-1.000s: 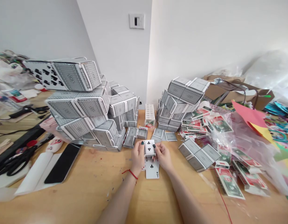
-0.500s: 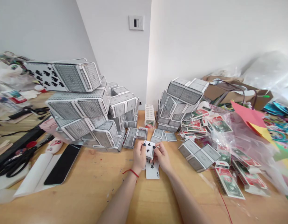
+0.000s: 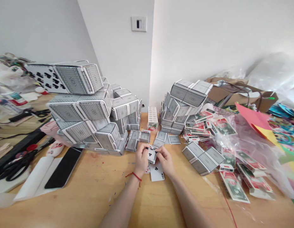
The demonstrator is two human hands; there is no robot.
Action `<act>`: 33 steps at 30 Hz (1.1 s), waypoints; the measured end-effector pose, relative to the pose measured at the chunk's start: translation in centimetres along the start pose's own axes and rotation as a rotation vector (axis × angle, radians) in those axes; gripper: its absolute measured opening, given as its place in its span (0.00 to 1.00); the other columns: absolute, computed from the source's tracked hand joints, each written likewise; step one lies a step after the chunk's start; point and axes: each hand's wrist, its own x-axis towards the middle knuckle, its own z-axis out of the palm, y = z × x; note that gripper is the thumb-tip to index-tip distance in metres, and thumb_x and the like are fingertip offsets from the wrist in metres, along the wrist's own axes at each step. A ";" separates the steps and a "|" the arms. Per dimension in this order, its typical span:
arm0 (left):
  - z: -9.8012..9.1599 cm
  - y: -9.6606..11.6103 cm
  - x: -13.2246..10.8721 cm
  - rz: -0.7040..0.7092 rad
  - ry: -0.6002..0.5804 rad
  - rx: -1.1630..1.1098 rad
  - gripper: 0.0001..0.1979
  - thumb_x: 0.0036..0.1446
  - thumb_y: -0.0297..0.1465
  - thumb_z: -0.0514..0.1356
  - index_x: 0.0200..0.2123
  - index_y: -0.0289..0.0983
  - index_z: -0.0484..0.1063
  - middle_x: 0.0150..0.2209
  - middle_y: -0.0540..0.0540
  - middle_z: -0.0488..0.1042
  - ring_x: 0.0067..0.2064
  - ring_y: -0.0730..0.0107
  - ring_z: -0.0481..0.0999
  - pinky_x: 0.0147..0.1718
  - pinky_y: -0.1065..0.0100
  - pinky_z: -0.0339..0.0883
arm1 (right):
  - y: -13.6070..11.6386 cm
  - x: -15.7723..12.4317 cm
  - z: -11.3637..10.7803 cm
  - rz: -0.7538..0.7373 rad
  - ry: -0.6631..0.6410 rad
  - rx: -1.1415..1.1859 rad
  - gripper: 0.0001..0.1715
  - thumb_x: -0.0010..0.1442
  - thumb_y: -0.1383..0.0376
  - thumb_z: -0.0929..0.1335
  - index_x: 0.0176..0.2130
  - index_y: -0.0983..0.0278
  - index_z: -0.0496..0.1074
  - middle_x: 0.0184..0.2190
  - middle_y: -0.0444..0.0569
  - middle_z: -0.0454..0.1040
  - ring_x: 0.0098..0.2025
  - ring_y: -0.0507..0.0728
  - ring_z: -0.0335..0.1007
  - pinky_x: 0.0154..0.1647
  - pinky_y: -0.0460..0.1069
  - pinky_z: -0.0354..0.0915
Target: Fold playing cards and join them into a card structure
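Observation:
Between my hands is a clubs playing card (image 3: 151, 155), face up, with grey-backed edges showing below it. My left hand (image 3: 142, 160), with a red string at the wrist, is closed on the card's left side. On its right side my right hand (image 3: 164, 160) pinches the top corner. A loose clubs card (image 3: 157, 172) lies face up on the table under my hands, partly covered. Red-marked cards peek out beside my left hand, mostly hidden. Just beyond my hands lie flat grey card packets (image 3: 135, 136) and further grey-backed cards (image 3: 161, 136).
Tall stacks of card-covered blocks stand left (image 3: 89, 106) and right (image 3: 189, 95). An L-shaped block (image 3: 204, 158) lies right, near red card boxes (image 3: 232, 185) and plastic wrap. A phone (image 3: 64, 167) and black scissors (image 3: 22, 163) lie left.
The held card has tilted and my right fingers have shifted over its top corner. The loose card below has turned slightly and slid a little to the right.

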 end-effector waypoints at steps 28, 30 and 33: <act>-0.5 0.6 0.6 -0.039 -0.084 0.068 0.11 0.48 0.36 0.56 0.30 0.34 0.71 0.27 0.48 0.72 0.30 0.71 0.69 0.29 0.72 0.61 | 0.2 0.4 -0.4 0.164 -0.274 0.126 0.23 0.49 0.49 0.65 0.32 0.67 0.68 0.16 0.45 0.72 0.18 0.52 0.70 0.22 0.46 0.66; -0.5 0.5 0.6 -0.026 -0.086 0.149 0.10 0.47 0.36 0.57 0.28 0.34 0.71 0.26 0.48 0.72 0.30 0.71 0.69 0.29 0.72 0.61 | 0.3 0.4 -0.3 0.159 -0.279 0.123 0.25 0.48 0.49 0.65 0.35 0.68 0.69 0.17 0.46 0.73 0.20 0.53 0.71 0.23 0.47 0.67; -0.4 0.3 0.6 -0.021 -0.134 0.206 0.11 0.50 0.36 0.54 0.29 0.34 0.71 0.26 0.48 0.73 0.29 0.71 0.69 0.28 0.72 0.62 | 0.3 0.3 -0.5 0.167 -0.286 0.101 0.26 0.50 0.49 0.65 0.38 0.68 0.68 0.18 0.48 0.73 0.20 0.53 0.71 0.21 0.46 0.67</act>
